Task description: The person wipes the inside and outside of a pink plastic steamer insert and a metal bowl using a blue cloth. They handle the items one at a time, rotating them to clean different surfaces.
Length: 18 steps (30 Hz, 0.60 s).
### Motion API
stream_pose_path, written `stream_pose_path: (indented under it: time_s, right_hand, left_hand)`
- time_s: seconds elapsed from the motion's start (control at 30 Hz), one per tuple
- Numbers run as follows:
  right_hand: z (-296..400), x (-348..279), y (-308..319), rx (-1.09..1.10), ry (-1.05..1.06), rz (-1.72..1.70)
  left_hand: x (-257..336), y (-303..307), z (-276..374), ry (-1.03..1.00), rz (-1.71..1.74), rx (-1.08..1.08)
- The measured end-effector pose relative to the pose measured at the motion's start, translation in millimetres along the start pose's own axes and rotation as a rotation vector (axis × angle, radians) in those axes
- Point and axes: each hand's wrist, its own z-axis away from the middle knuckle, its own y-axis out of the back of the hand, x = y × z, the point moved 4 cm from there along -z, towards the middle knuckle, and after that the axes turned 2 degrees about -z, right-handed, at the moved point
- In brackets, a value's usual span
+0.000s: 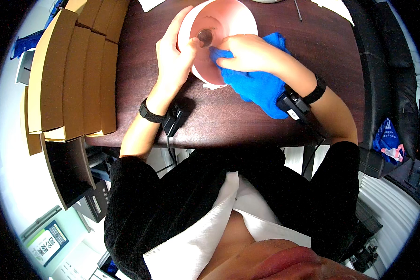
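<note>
A pink, round, hollow vessel with pale walls (239, 17) is tilted on the dark wooden table (140, 70), its opening towards me. A dark round spot, perhaps a hole, shows inside it. My left hand (175, 52) grips the vessel's left rim, fingers outside and thumb inside. My right hand (246, 52) reaches into the opening and pinches a corner of a blue cloth (255, 87). The rest of the cloth hangs over the rim and lies on the table below my forearm. Each wrist wears a black strap with a small black device.
Stacked brown cardboard boxes (77, 77) line the table's left side. A white item (150, 4) and a pale sheet (336, 10) lie at the far edge, near a thin dark rod (298, 12). A black padded seat (381, 70) stands on the right, with a blue bag (388, 141) on it.
</note>
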Motion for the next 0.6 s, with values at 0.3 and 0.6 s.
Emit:
stream_pose_path:
  time_s: [0.3,0.6]
  right_hand:
    - [9,-5,28,0.481,-0.019,0.317]
    - [1,-2,-1,0.089,0.165,0.194]
  left_hand:
    - [-19,2,-4,-0.019,0.08,-0.001]
    - [-13,2,2,-0.022,0.071,0.015]
